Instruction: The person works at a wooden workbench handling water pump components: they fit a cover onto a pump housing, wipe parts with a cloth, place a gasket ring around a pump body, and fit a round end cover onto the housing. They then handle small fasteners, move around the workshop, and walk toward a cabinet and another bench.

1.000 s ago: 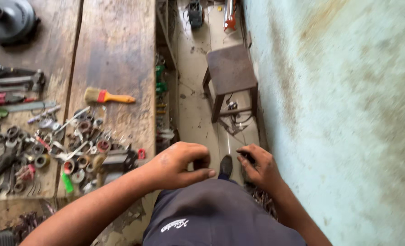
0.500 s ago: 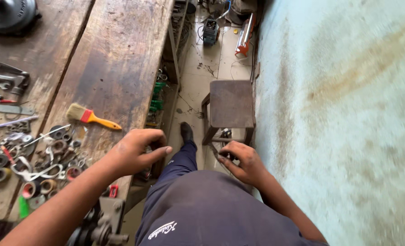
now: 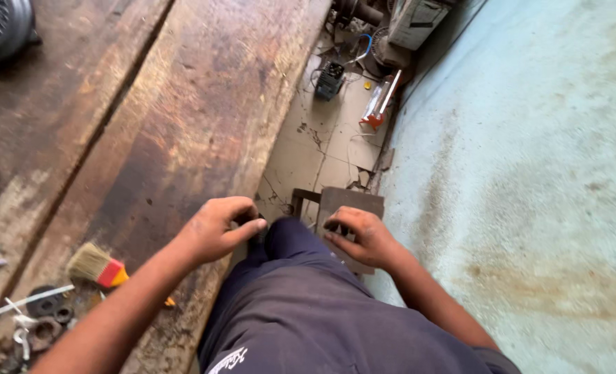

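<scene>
The left hand (image 3: 218, 228) is loosely curled with nothing in it, at the edge of the worn brown plank workbench (image 3: 169, 118). The right hand (image 3: 360, 235), fingers bent, rests on the small dark wooden stool (image 3: 353, 202) just beyond the knee. At eight o'clock lies a straw-bristled paintbrush with a red-and-yellow ferrule (image 3: 99, 266). At one o'clock, a clear flat package with a red end (image 3: 379, 104) lies on the cracked floor.

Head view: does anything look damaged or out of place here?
Yes. The floor tiles are cracked and stained, with a dark boxy device and loose cables lying on them. The wooden workbench is grimy.
</scene>
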